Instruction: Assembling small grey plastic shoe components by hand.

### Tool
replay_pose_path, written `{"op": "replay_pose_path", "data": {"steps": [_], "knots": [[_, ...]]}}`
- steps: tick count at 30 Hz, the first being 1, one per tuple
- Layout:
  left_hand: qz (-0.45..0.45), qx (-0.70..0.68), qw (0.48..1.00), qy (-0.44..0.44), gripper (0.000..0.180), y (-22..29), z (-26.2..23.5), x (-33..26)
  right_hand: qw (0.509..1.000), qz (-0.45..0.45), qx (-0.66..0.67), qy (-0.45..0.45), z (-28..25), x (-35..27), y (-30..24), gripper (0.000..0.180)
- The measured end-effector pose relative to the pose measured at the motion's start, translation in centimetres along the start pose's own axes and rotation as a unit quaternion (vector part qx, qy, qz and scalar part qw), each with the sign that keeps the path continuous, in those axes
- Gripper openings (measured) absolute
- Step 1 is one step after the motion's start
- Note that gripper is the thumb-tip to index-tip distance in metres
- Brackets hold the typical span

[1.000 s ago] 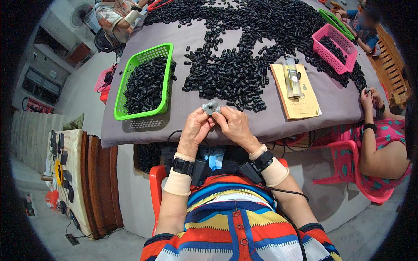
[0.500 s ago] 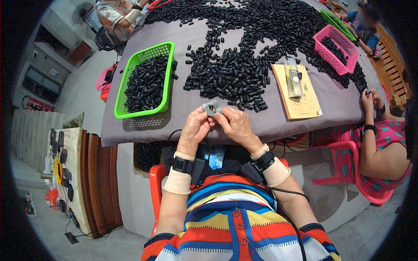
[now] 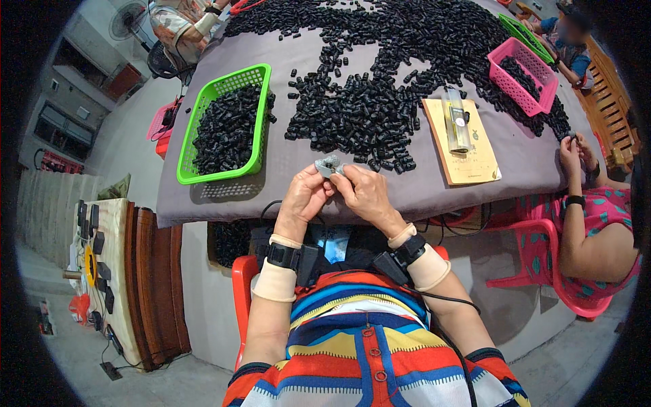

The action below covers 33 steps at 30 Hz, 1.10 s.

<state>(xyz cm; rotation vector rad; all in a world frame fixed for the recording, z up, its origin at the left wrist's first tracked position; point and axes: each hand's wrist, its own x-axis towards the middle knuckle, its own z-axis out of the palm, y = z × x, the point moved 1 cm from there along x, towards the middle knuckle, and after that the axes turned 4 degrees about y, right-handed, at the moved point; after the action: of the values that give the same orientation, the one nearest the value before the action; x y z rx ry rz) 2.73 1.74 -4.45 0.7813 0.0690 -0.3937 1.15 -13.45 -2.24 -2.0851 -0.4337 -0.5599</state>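
Two hands point(image 3: 303, 197) point(image 3: 369, 197) pinch small piece point(image 3: 331, 165); long axis unclear

We found the light fairly bright and even over the cloth point(image 3: 281, 156), falling from above, since the basket point(image 3: 260, 149) threw a latticed shadow point(image 3: 227, 192) beneath it. Glare paled the clear case point(image 3: 457, 122), while the pile point(image 3: 359, 115) merged into near-solid black. We saw the left hand point(image 3: 304, 195) and right hand point(image 3: 368, 197) sharply; toward the dark rim, the bench point(image 3: 610, 112) bent and details softened

Seemingly one grey piece point(image 3: 328, 167); one yellow book point(image 3: 474, 161); two green baskets point(image 3: 262, 132)
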Motion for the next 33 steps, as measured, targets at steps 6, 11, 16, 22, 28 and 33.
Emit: {"op": "replay_pose_path", "data": {"steps": [6,11,16,22,28,33], "knots": [[0.015,0.0,1.0,-0.002,0.023,-0.2,0.1,0.1,0.999,0.003,0.028,0.022,-0.1,0.0,0.1,0.023],[0.025,-0.034,0.999,-0.022,0.022,-0.5,0.0,-0.1,0.994,0.054,0.082,0.051,-0.1,0.0,0.4,0.024],[0.03,-0.039,0.999,-0.016,0.022,-0.5,-0.4,-0.2,0.995,0.077,0.063,0.023,-0.2,0.1,0.4,0.025],[0.029,-0.027,0.999,0.018,0.023,-0.5,0.3,-0.4,0.985,0.116,0.12,0.04,-0.3,0.2,0.4,0.027],[0.187,0.124,0.966,0.125,0.026,5.3,1.6,-1.7,0.983,0.126,0.131,0.037,-0.4,0.2,0.7,0.03],[0.323,0.277,0.867,0.258,0.03,14.5,0.0,-2.3,0.982,0.126,0.137,0.027,-0.7,0.3,0.3,0.03]]}}
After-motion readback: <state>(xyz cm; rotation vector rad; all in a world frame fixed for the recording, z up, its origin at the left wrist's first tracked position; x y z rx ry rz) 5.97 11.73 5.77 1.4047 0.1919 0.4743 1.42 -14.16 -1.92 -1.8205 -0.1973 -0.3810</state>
